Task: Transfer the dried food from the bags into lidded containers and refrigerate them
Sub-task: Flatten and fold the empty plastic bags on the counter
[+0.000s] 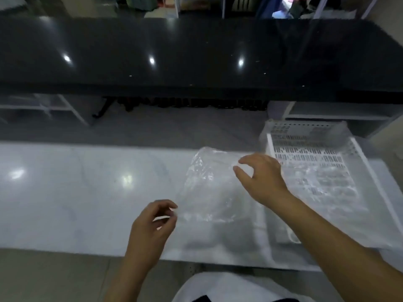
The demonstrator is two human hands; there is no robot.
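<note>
A clear, crumpled plastic bag (209, 188) hangs stretched over the white counter (87, 192). My left hand (152, 223) pinches its lower left corner between thumb and fingers. My right hand (259, 177) pinches the bag's upper right edge. The bag looks see-through; I cannot tell what it contains. The frame is blurred.
A white slotted plastic basket (357, 162) stands at the right, with clear plastic lying in it. A glossy black raised countertop (196, 51) runs across the back. Shelving and cluttered items sit beyond it.
</note>
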